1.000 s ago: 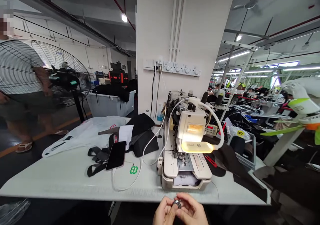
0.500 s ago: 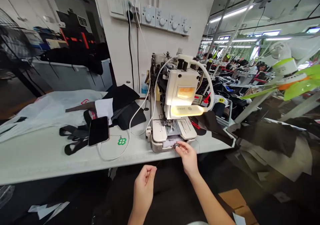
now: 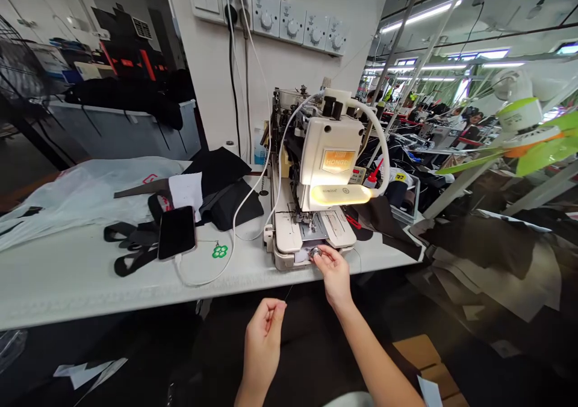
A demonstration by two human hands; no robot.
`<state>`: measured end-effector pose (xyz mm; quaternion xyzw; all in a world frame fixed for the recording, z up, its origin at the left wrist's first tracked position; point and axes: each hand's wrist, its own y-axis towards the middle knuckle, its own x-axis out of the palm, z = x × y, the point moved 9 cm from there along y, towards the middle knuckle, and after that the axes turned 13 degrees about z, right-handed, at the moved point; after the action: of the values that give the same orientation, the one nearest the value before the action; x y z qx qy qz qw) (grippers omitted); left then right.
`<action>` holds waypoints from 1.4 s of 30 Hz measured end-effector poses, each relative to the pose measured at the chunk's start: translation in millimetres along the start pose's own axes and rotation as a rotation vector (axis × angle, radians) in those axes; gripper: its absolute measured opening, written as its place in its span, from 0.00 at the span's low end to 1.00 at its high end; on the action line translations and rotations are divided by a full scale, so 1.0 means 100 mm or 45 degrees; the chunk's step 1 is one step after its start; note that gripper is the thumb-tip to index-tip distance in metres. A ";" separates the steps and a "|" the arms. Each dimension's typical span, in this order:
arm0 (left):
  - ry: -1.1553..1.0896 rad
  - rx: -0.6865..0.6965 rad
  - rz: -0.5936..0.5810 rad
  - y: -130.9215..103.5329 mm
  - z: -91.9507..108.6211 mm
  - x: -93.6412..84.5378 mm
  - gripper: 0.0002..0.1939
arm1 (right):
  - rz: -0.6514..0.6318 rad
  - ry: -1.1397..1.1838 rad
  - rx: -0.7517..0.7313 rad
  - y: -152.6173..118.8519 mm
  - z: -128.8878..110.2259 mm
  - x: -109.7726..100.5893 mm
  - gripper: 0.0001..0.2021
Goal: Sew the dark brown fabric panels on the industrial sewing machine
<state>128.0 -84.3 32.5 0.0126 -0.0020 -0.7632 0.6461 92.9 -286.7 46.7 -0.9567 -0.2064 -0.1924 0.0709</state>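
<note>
My right hand (image 3: 335, 274) pinches a small round metal bobbin case (image 3: 315, 251) at the front of the sewing machine (image 3: 333, 154). The bobbin case is at the opening below the machine bed; whether it touches the machine I cannot tell. In front of the table edge, my left hand (image 3: 264, 335) is closed, thumb against fingertips, on a thin dark thread (image 3: 289, 292) that runs up from the fingers. White material (image 3: 301, 255) shows in the opening beside the bobbin case. The machine's lamp (image 3: 341, 194) is lit above the needle area.
Left on the table (image 3: 253, 274) lie a phone (image 3: 177, 232) on a white cable, black straps (image 3: 130, 244), a green flower-shaped charm (image 3: 220, 251), black fabric pieces (image 3: 235, 205) and a plastic bag (image 3: 90, 190). Right are dark fabric (image 3: 392, 226) and a green-bladed fan (image 3: 528, 136).
My right hand has moved slightly up and left with the bobbin case, closer in to the machine's front opening. My left hand stays pinched, shifted only slightly right.
</note>
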 end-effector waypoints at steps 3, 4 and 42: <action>-0.019 0.011 -0.046 0.00 0.02 0.11 0.15 | 0.084 0.071 -0.028 0.05 0.02 0.02 0.20; -0.033 0.009 -0.052 0.01 0.03 0.15 0.15 | 0.110 0.095 -0.043 0.07 0.02 0.03 0.20; -0.183 -0.100 -0.167 0.27 -0.08 0.50 0.19 | 0.350 -0.128 -0.320 0.30 0.04 0.12 0.18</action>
<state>146.2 -138.2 24.7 -0.0672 -0.0176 -0.8023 0.5929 117.0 -308.2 46.0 -0.9857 -0.0515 -0.1570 -0.0340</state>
